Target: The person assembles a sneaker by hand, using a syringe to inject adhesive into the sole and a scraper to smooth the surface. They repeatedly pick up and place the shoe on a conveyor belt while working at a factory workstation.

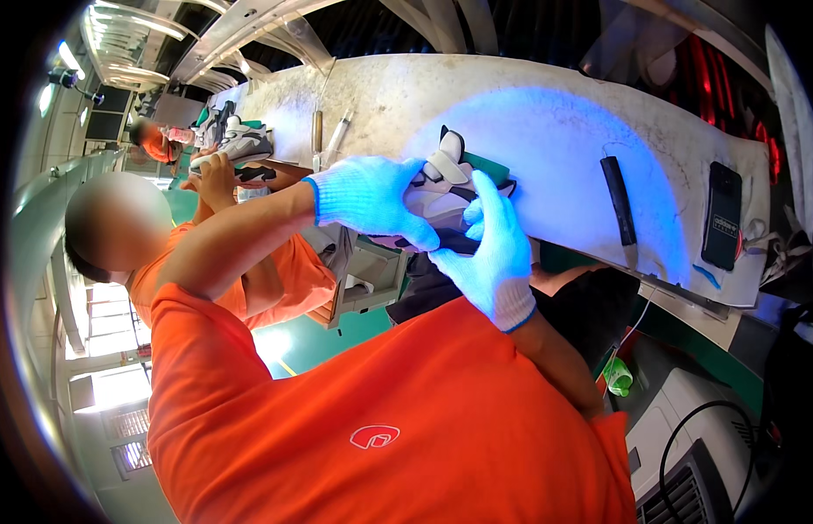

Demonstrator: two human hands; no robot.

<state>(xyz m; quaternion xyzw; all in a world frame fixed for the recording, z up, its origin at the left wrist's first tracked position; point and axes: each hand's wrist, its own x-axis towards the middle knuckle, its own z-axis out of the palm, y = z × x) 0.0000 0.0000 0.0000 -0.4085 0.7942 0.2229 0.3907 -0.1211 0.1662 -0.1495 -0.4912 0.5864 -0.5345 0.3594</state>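
One grey-and-white shoe point(447, 167), seen on my remote feed between the grips — left hand point(370, 199) clasping it, right hand point(494, 255) at its near right. Right closure — I cannot tell.

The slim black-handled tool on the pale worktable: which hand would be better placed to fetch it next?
Probably the pale-gloved right hand: it is nearer the tool, while the pale-gloved left hand is farther off, on the opposite side of the grey-and-white strapped shoe.
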